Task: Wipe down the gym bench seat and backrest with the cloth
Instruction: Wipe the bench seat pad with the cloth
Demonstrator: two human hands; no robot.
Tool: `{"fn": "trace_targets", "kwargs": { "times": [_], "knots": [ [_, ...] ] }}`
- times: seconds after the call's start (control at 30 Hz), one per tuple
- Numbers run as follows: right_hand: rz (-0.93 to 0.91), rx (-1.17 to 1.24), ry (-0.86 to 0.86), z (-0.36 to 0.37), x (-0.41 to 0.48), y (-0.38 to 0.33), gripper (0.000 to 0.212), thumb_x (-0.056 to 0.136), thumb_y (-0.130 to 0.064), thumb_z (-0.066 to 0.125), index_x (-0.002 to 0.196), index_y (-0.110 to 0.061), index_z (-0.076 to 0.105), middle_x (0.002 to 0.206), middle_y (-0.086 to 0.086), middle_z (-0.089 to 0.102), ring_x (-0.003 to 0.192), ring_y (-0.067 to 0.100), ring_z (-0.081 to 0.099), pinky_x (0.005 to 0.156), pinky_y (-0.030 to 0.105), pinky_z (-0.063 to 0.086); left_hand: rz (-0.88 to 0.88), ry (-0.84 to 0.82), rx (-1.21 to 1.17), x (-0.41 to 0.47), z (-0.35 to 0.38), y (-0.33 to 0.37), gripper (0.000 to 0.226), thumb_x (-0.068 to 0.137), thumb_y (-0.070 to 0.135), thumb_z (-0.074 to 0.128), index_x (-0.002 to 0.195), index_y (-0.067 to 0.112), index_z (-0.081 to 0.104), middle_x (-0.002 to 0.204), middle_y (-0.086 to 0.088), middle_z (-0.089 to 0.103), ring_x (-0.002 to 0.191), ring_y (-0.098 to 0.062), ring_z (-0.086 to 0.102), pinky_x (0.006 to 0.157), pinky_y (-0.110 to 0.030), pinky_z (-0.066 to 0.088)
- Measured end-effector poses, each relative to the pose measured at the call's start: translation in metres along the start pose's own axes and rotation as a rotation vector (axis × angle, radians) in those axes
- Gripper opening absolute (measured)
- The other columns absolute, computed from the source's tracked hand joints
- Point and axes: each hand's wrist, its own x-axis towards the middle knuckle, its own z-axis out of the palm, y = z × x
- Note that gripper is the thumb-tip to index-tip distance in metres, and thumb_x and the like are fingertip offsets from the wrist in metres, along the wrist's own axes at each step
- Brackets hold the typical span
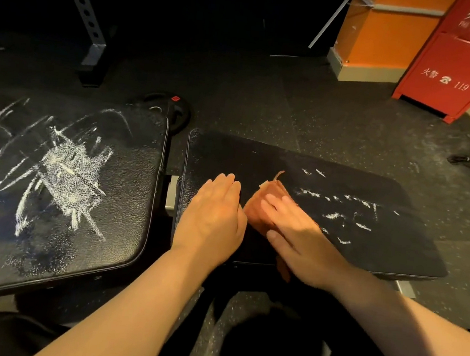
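Fingers flat, a right hand (300,237) presses an orange cloth (254,213) onto the chalk-streaked right bench pad (394,246). The left hand (212,213) rests open just beside it, holding nothing.

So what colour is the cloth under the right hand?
Plain orange-brown; the cloth shows best in the head view.

My bench's two black padded cushions lie side by side with a narrow gap between them. The left pad (61,188) is smeared across its middle with heavy white chalky streaks, while the right pad (330,170) shows only thinner white marks on its right half. The cloth (255,212), a crumpled orange-brown rag, lies on the right pad beneath my flat right hand (302,243), one corner sticking up past my fingertips.
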Motion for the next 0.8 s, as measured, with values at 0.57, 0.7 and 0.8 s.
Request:
{"fn": "trace_targets", "kwargs": {
  "times": [0.57,0.7,0.8],
  "knots": [
    [0.431,-0.054,0.048,0.009,0.045,0.019,0.059,0.094,-0.031,0.014,0.131,-0.006,0.053,0.147,0.014,0.036,0.135,0.036,0.031,0.112,0.054,0.032,-0.053,0.022,-0.148,0.002,0.0,0.0,0.04,0.092,0.01,0.061,0.131,0.002,0.062,0.14,-0.014,0.058,0.136,-0.029,0.05,0.118,-0.042,0.033],
    [0.139,0.005,0.055,0.014,0.028,-0.022,0.054,0.106,-0.038,0.026,0.159,-0.025,0.024,0.163,-0.014,0.005,0.153,0.011,-0.003,0.123,0.032,-0.003,-0.026,-0.043,-0.097,0.003,-0.001,-0.001,0.043,0.091,0.008,0.061,0.134,0.002,0.059,0.142,-0.016,0.056,0.138,-0.033,0.047,0.119,-0.045,0.031],
    [0.001,0.116,-0.065,-0.005,0.016,-0.006,0.057,0.105,-0.049,0.031,0.159,-0.036,0.02,0.165,-0.019,0.005,0.153,0.001,-0.003,0.124,0.027,-0.001,-0.002,-0.091,-0.071,0.008,-0.004,-0.002,0.041,0.092,0.006,0.059,0.133,0.006,0.059,0.139,-0.014,0.058,0.137,-0.034,0.048,0.119,-0.045,0.031]
  ]
}}
